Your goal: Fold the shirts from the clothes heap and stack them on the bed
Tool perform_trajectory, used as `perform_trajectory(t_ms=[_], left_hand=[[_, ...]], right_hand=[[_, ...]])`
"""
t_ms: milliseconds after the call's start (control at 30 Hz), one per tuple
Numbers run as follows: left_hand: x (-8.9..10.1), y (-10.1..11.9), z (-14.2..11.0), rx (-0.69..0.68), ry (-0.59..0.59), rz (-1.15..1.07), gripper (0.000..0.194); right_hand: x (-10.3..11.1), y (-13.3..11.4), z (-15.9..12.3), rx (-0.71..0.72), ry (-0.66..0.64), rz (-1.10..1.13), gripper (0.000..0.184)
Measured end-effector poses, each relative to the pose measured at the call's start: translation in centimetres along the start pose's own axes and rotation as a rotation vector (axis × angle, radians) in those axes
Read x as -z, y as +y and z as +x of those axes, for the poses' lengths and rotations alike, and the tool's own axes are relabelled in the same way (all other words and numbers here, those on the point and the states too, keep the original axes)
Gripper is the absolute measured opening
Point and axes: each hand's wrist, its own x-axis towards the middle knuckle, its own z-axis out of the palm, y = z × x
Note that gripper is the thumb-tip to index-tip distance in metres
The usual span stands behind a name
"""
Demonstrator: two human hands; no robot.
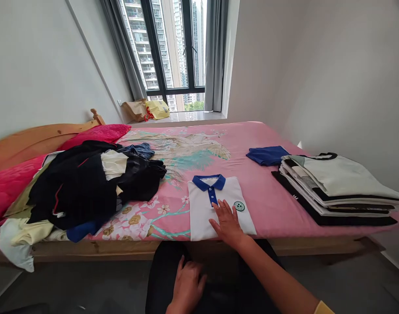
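Note:
A folded white polo shirt with a blue collar, a blue button placket and a round green badge lies at the bed's near edge. My right hand rests flat on its front, fingers spread, just left of the badge. Lower down, my left hand lies over my dark-trousered leg, apart from the shirt. Its fingers are loosely bent and somewhat apart, and I see nothing in it.
At left, a loose heap of dark and pale clothes spills over the bed edge beside red pillows. At right are a stack of folded clothes and a folded blue garment. Bags stand on the windowsill.

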Motion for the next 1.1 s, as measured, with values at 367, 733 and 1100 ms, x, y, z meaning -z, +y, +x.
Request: perform_trajectory(t_ms=[367,733,1100], left_hand=[[2.0,0.3,2.7,-0.001,0.273,-0.467,0.027],[5.2,3.3,17.1,-0.071,0.147,-0.089,0.043],[6.3,-3.4,25.5,0.268,0.166,0.097,0.056]], right_hand=[[1.2,2.4,-1.9,0.082,0.026,0.315,0.034],[-0.3,4.0,3.7,0.095,0.116,0.255,0.039],[-1.3,11.3,7.6,-0.266,0.005,0.047,0.054]])
